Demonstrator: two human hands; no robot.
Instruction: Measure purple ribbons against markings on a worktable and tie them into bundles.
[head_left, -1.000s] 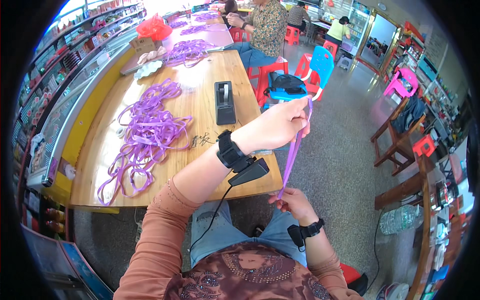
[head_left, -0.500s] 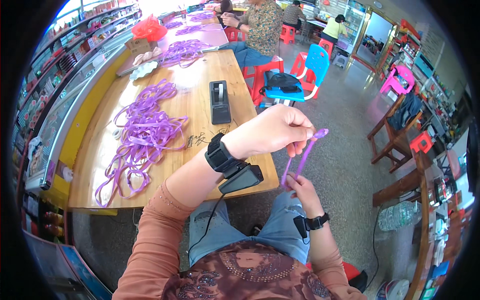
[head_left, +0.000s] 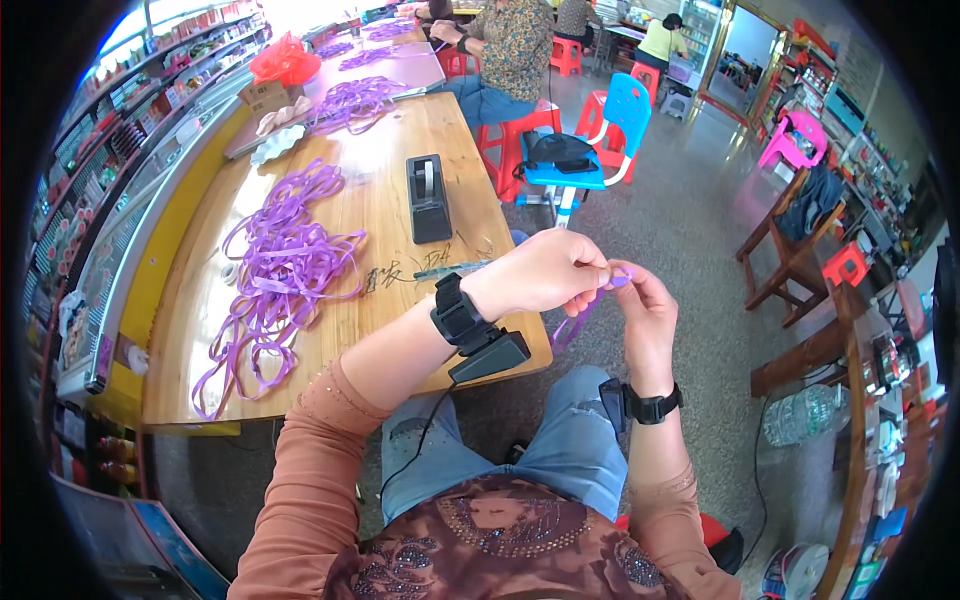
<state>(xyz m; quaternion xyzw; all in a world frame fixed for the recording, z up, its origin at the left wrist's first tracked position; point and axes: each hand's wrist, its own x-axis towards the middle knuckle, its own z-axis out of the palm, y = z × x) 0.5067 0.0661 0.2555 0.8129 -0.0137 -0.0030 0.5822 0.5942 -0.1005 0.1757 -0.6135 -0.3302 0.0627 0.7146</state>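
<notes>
A short length of purple ribbon (head_left: 570, 329) hangs below my two hands, off the table's right edge. My left hand (head_left: 548, 274) pinches it between thumb and fingers. Close against those fingertips, my right hand (head_left: 645, 301) grips the bunched, knot-like end of the same ribbon. The exact shape of that end is partly covered by the fingers. On the wooden table (head_left: 388, 318) to my left lies a loose tangle of purple ribbons (head_left: 290, 262). Beside it stands a black tape dispenser (head_left: 429, 200). Behind my left wrist lies a thin bluish-green tool (head_left: 447, 270), partly hidden.
A blue chair (head_left: 566, 177) with a black bag stands beyond the table's right side. Another person (head_left: 505, 60) sits at the far table by more purple ribbons (head_left: 354, 104). At the right are a wooden chair (head_left: 790, 255) and a large clear bottle (head_left: 806, 415).
My right hand has risen from below to meet the left at the ribbon's knotted end. My left hand has lowered slightly and shifted left, uncovering the bluish-green tool on the table.
</notes>
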